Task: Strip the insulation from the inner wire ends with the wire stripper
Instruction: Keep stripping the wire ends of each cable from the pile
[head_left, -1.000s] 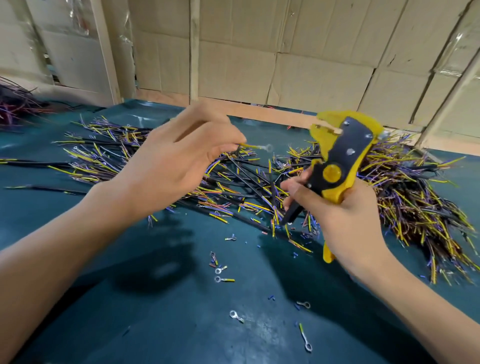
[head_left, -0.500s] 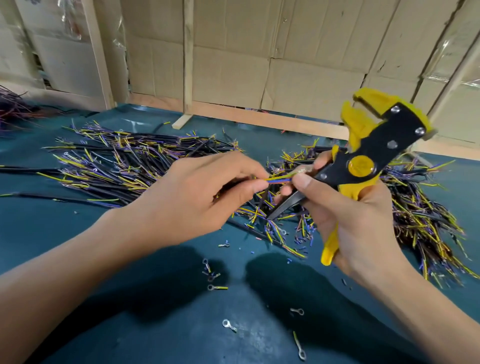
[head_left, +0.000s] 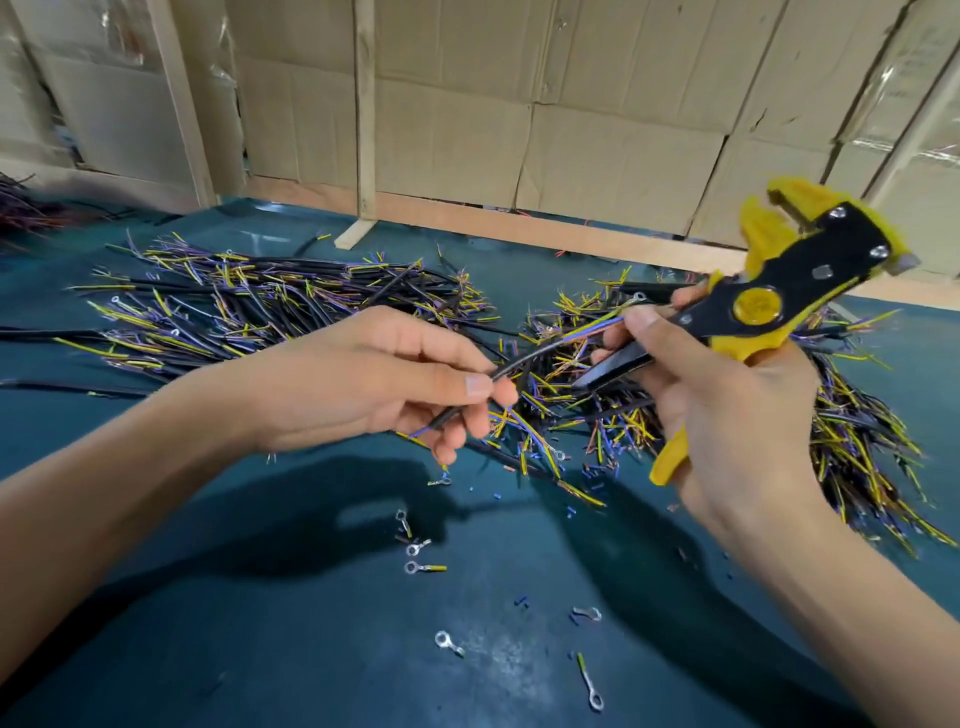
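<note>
Above the near mat (head_left: 260, 649), the left hand (head_left: 363, 384) pinches a black cable (head_left: 524, 358); the right hand (head_left: 727, 415) grips the wire stripper (head_left: 779, 291) — fingertips steadying the coloured ends. Next, seemingly — feed one end into the jaws.

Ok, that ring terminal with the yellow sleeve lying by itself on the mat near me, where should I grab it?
Pinch the ring terminal by its yellow sleeve at the right end, coming straight down from above. It lies flat on the teal mat, so the thin metal ring at the left gives little to hold, while the sleeve looks thicker and rounder. The neighbouring terminal lies close above it, so come in from the near side.
</note>
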